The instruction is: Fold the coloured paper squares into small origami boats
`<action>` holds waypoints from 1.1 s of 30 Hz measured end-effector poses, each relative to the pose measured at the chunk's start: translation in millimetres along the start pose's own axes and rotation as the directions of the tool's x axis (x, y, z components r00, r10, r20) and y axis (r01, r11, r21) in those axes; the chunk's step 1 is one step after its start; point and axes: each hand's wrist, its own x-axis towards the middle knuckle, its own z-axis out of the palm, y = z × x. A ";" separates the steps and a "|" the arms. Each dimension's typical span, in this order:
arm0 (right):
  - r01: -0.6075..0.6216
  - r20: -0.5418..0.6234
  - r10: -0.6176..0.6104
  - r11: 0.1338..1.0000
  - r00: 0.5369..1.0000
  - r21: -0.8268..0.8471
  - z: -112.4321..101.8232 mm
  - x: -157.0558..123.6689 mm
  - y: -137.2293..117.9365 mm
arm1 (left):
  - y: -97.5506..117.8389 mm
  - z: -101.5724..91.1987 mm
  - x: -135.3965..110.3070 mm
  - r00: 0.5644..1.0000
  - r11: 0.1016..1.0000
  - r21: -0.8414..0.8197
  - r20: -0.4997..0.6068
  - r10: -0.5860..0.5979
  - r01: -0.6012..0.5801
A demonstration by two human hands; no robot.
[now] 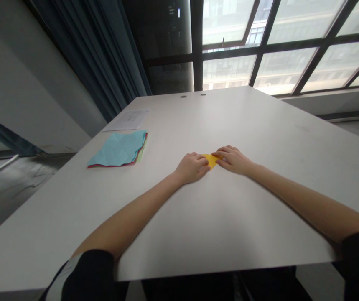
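A small piece of folded yellow paper [211,160] lies on the white table [217,225] in front of me. My left hand [193,168] covers its left end, fingers curled and pressed onto it. On the other side, my right hand [232,159] grips the right end between thumb and fingers. Between the hands the paper narrows to a point toward me. Its two ends are hidden under my fingers.
Left of my hands rests a stack of creased paper sheets [119,148], light blue on top with red and green edges below. Behind it lies a printed white sheet [129,120]. Two round grommets [183,96] sit near the far edge. Curtains [94,50] and windows stand beyond.
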 end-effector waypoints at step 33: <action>-0.051 0.002 0.051 0.991 0.999 0.126 3.8 1.9 2.5 | 1.0 3.7 -0.1 0.980 0.986 0.024 -0.122 -0.159 0.163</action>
